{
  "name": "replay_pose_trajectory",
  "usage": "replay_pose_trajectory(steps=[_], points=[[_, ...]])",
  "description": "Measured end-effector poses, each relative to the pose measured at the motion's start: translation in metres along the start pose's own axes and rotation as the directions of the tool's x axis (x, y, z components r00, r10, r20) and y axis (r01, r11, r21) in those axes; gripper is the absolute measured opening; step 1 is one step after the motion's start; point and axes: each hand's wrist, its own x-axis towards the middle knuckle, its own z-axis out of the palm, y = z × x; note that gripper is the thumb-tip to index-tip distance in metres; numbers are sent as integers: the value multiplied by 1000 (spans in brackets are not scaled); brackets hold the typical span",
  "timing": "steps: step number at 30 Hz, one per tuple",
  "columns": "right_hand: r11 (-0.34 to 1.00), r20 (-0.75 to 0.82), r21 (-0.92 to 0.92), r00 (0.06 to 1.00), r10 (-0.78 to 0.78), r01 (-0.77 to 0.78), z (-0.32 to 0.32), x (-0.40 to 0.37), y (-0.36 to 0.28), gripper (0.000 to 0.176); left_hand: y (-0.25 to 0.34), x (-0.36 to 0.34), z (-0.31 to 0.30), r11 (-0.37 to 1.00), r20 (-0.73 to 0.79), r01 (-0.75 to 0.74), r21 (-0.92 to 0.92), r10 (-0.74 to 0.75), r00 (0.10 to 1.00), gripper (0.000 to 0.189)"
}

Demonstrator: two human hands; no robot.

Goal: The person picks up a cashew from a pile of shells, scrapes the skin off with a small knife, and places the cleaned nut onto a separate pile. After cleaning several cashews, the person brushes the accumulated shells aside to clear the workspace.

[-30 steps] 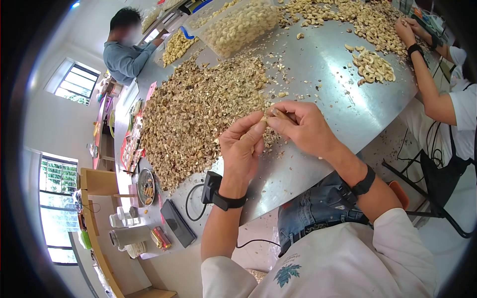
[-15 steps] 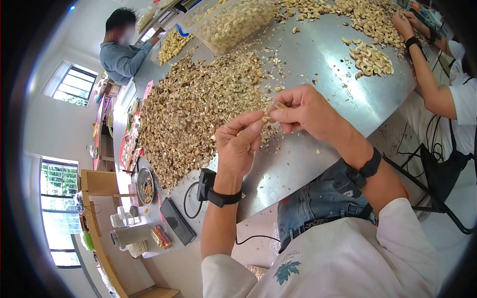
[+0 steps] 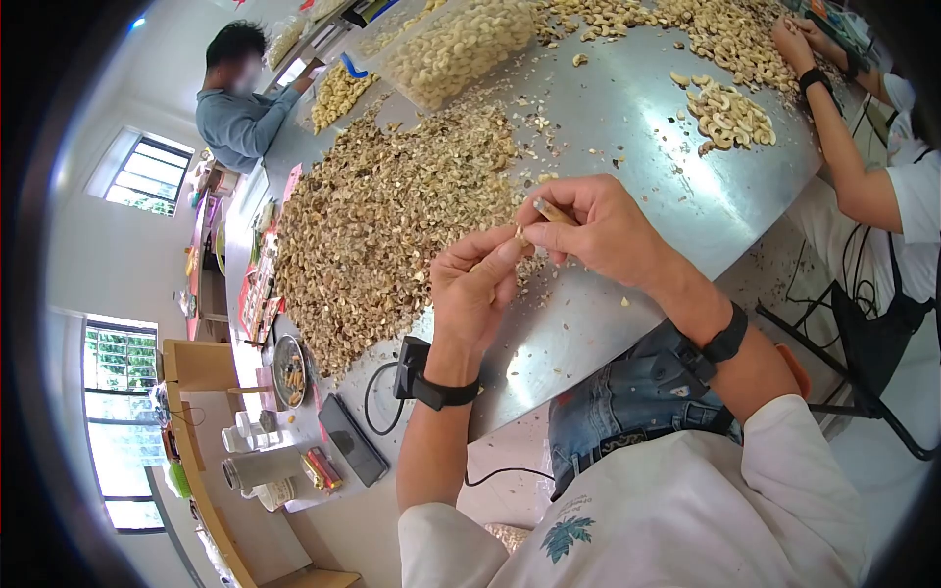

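My left hand is closed in a pinch at the near edge of the nut pile, its fingertips around a small pale cashew piece. My right hand meets it there, fingers curled around a short tool with a brown handle and a greyish end. The tool's working tip is hidden at the fingertips, so its exact kind cannot be made out. Beyond both hands spreads a wide heap of broken cashew pieces and skins on the metal table.
A clear plastic tub of pale cashews stands at the back. A small group of whole cashews lies to the right. A co-worker's hands are at another heap. At left are a round metal dish, a phone and a grey bottle.
My right hand has turned slightly, so more of the brown tool shows above its fingers. The two hands stay together at the cashew piece.
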Motion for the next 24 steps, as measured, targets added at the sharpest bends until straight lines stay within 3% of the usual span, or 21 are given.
replay_pose_trajectory(steps=[3, 6, 9, 15, 18, 21, 24], points=[[999, 57, -32, 998, -18, 20, -2, 0, 4, 12, -1, 1, -2, 999, -27, -12, -50, 11, 1000, 13], [965, 2, -252, 997, -71, 69, 2, -5, -4, 11, -1, 0, -5, 998, -58, -51, -36, 49, 997, 13], [971, -60, -197, 987, -150, 136, 8, -6, 5, 13, -2, 0, -6, 994, -49, -108, -7, 107, 993, 14], [987, -78, -159, 996, -31, 18, 10, -8, 10, 15, -1, -1, -2, 996, -75, -84, 36, 86, 993, 17], [998, -86, -40, 996, 35, -39, 11, -7, 8, 14, -2, -1, 0, 994, -85, -77, 72, 83, 993, 18], [998, -70, -35, 996, 48, -50, 10, -6, 8, 15, -2, -2, 0, 998, -84, -60, 20, 61, 995, 18], [957, -42, -289, 998, -47, 32, 8, -7, 4, 16, -2, -1, -2, 995, -93, -86, -47, 82, 992, 17]])
